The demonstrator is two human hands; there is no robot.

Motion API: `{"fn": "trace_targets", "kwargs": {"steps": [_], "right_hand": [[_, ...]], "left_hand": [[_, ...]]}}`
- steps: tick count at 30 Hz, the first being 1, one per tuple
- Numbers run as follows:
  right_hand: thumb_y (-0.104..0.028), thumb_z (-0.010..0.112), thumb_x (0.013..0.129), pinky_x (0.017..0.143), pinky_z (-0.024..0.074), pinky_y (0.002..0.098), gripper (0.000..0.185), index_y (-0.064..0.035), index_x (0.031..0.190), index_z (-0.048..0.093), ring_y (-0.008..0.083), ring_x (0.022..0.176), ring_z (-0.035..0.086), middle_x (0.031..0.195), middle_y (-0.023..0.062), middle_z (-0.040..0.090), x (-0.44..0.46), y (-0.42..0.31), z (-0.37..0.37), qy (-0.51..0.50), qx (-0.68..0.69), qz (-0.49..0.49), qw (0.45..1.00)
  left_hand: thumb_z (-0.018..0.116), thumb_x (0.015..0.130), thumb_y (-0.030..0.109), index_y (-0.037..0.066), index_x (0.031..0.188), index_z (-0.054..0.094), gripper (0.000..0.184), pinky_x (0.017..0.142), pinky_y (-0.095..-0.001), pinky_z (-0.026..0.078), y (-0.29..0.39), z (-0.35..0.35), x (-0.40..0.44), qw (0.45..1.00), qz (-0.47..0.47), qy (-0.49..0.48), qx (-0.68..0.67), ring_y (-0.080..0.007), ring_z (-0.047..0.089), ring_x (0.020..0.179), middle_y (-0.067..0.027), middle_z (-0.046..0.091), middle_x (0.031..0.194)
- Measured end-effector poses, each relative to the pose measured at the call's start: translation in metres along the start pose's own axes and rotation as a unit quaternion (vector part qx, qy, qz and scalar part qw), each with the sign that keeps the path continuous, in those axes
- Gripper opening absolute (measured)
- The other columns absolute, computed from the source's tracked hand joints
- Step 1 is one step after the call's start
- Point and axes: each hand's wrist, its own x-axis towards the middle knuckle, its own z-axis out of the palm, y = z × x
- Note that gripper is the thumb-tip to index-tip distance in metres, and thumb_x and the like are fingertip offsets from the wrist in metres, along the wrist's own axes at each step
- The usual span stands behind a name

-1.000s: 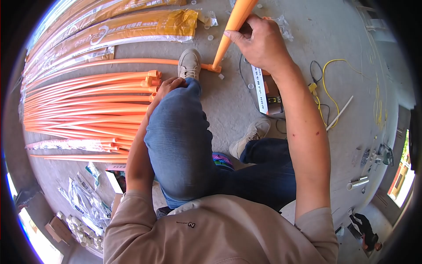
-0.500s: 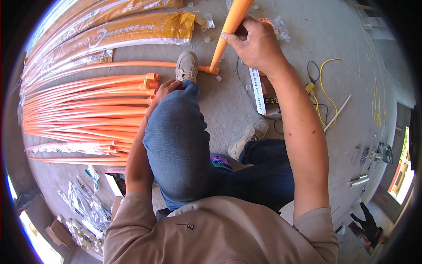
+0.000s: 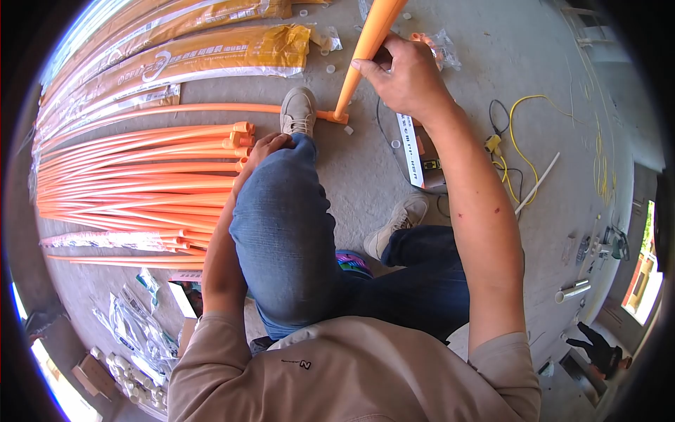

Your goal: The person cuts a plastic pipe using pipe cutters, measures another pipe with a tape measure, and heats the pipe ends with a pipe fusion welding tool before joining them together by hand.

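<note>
My right hand point(image 3: 411, 77) is closed around an upright orange pipe point(image 3: 373, 42), thumb on its near side. The pipe's lower end stands in an orange tee fitting point(image 3: 336, 117) on the floor. A long orange pipe point(image 3: 211, 107) lies along the floor from the fitting to the left and passes at my shoe point(image 3: 298, 109), which covers part of it. My left hand point(image 3: 266, 149) lies against my shin, with its fingers resting on the jeans point(image 3: 281, 218) and partly hidden; I see nothing held in it.
Several orange pipes point(image 3: 133, 172) lie in a bundle at left, below wrapped packs point(image 3: 211, 53). To the right are an open box point(image 3: 415, 151), a yellow cable point(image 3: 520, 126) and a white rod point(image 3: 538, 183). Another person point(image 3: 598, 352) is at lower right.
My hands and the upright pipe hold nearly the same place. The view has shifted slightly. The other person at lower right has moved, with an arm reaching differently.
</note>
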Motion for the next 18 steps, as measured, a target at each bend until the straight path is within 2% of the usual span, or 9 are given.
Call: {"fn": "trace_targets", "kwargs": {"steps": [5,11,14,16,18], "right_hand": [[-0.019,0.076,0.083,0.067,0.0568,0.0380,0.025,0.0003,0.096,0.067,0.0307,0.069,0.070,0.076,0.0157,0.070,-0.001,0.000,0.000,0.006,-0.012,-0.010,1.000],[-0.017,0.076,0.083,0.068,0.0568,0.0371,0.024,0.0006,0.096,0.067,0.0289,0.069,0.070,0.075,0.0142,0.070,-0.001,0.000,0.001,0.000,-0.003,0.010,1.000],[-0.017,0.076,0.082,0.068,0.0568,0.0370,0.024,0.0007,0.096,0.067,0.0290,0.069,0.070,0.076,0.0142,0.070,-0.001,-0.001,0.000,-0.001,-0.001,0.009,1.000],[-0.017,0.077,0.082,0.068,0.0569,0.0369,0.024,0.0006,0.096,0.067,0.0291,0.069,0.070,0.076,0.0143,0.071,-0.001,-0.003,-0.001,-0.004,-0.004,0.013,1.000],[-0.018,0.077,0.083,0.069,0.0570,0.0369,0.025,0.0005,0.096,0.068,0.0294,0.071,0.071,0.077,0.0144,0.071,-0.001,-0.004,-0.002,-0.010,0.001,0.021,1.000]], "left_hand": [[0.066,0.086,0.014,0.002,0.111,0.066,0.028,0.088,-0.0365,0.053,0.000,0.002,-0.002,0.999,0.027,0.014,0.020,-0.0306,0.066,0.103,-0.0155,0.066,0.111],[0.066,0.085,0.015,0.001,0.112,0.066,0.030,0.090,-0.0368,0.053,-0.011,0.003,0.001,1.000,0.027,-0.011,-0.007,-0.0315,0.065,0.105,-0.0164,0.066,0.112],[0.066,0.085,0.015,0.001,0.113,0.066,0.031,0.093,-0.0374,0.051,-0.002,0.000,-0.003,1.000,0.026,-0.002,0.000,-0.0316,0.064,0.109,-0.0170,0.066,0.115],[0.066,0.085,0.015,0.002,0.115,0.066,0.032,0.098,-0.0381,0.049,0.016,-0.007,-0.006,1.000,-0.027,-0.003,-0.011,-0.0315,0.062,0.113,-0.0180,0.065,0.119],[0.067,0.086,0.017,0.006,0.118,0.066,0.034,0.099,-0.0381,0.048,-0.003,-0.003,0.002,0.999,-0.015,-0.039,-0.029,-0.0317,0.061,0.116,-0.0185,0.064,0.123]]}}
